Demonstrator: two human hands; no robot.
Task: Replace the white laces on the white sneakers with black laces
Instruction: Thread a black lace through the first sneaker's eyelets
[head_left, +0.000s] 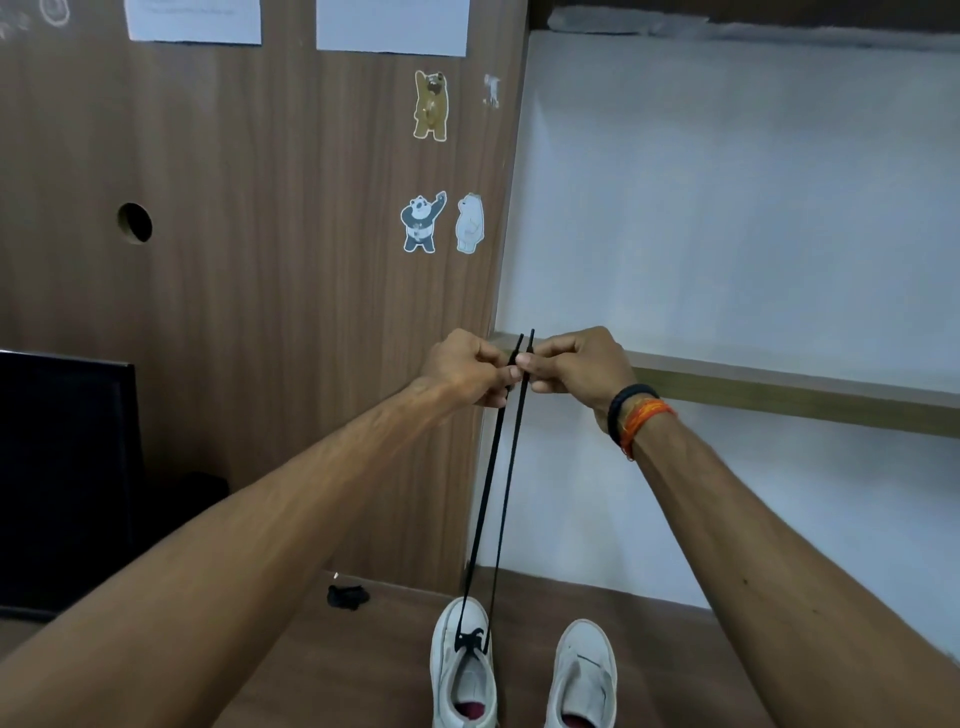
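Two white sneakers stand side by side on the wooden table, toes pointing away from me. The left sneaker (464, 670) has a black lace (493, 467) threaded through its lowest eyelets. Both ends of that lace run straight up, taut, to my raised hands. My left hand (467, 371) pinches one end and my right hand (576, 366) pinches the other, the two tips held side by side at the same height. The right sneaker (583, 675) has no lace in it. A bundled second black lace (347, 596) lies on the table, left of the shoes.
A wooden partition (260, 260) with bear stickers (430, 106) rises behind the table. To the right is a white wall with a wooden ledge (779, 387). A dark monitor (62, 478) stands at the left edge.
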